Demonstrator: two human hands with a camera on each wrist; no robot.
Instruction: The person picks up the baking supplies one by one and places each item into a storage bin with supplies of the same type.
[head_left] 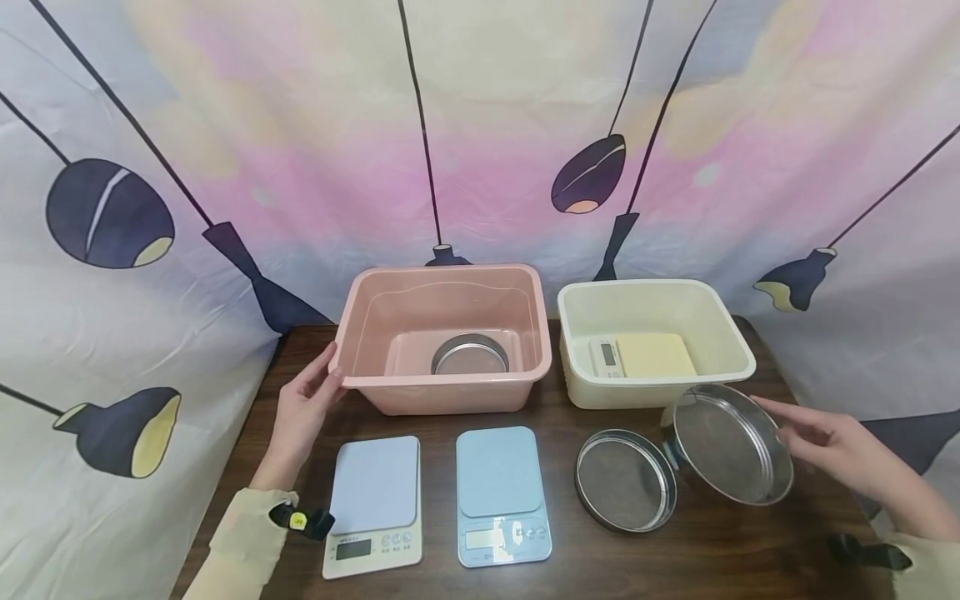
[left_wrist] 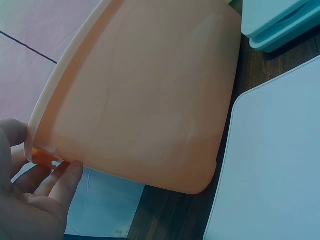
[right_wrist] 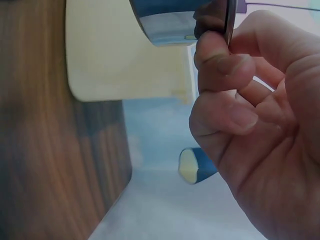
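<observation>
My left hand (head_left: 303, 408) grips the rim of a pink plastic basin (head_left: 450, 396) at its front left corner; the left wrist view shows the thumb and fingers (left_wrist: 67, 182) about that rim. Inside the basin lies a round metal sieve (head_left: 471, 358). At the right, my right hand (head_left: 836, 442) pinches the rim of another round sieve (head_left: 727, 446), held tilted above the table with its mesh facing the camera. Just left of it, a third sieve (head_left: 625, 482) lies flat on the table. The right wrist view catches only the held sieve's shiny edge (right_wrist: 170, 27).
A cream basin (head_left: 652, 393) stands right of the pink one and holds a kitchen scale with a yellow plate (head_left: 656, 356). Nearer the front lie a white scale (head_left: 375, 504) and a blue scale (head_left: 501, 496) on the dark wooden table (head_left: 570, 575). A patterned cloth (head_left: 495, 125) hangs behind.
</observation>
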